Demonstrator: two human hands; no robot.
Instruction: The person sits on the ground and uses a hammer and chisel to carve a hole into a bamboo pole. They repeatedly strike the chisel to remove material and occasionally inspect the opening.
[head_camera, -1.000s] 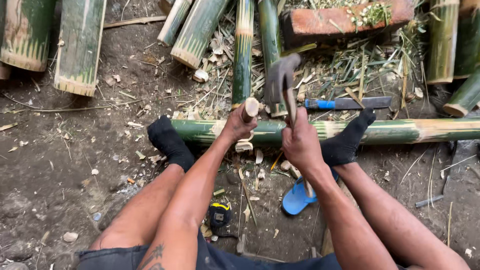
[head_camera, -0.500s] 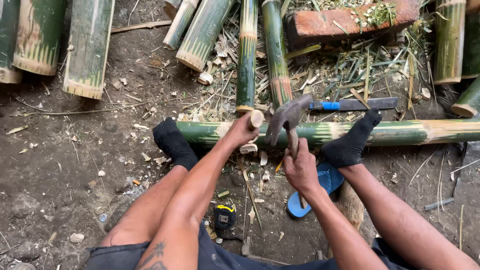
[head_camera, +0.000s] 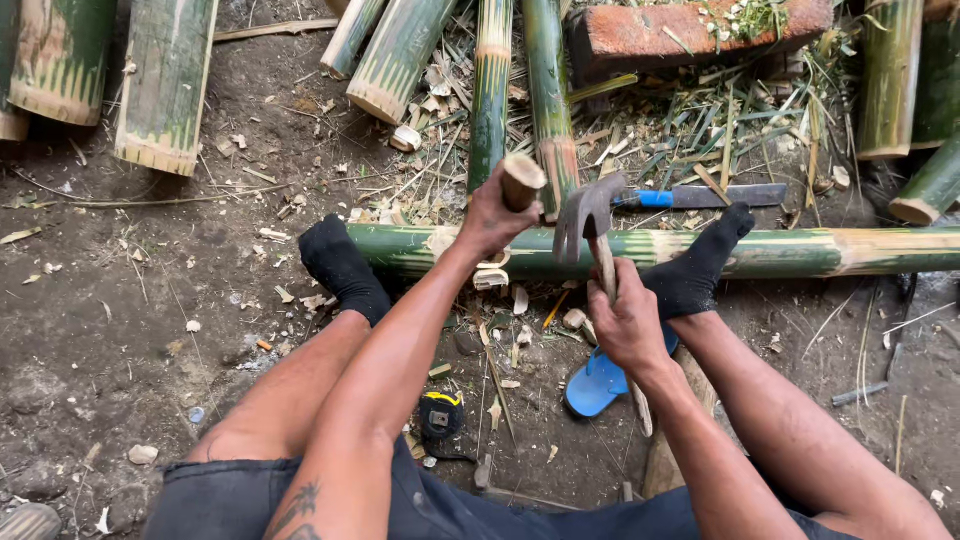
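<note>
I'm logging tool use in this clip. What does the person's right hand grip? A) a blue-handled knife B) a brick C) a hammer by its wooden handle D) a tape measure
C: the right hand is closed round the wooden handle of the hammer, whose metal head is above the bamboo pole; the blue-handled knife lies untouched behind.
</note>
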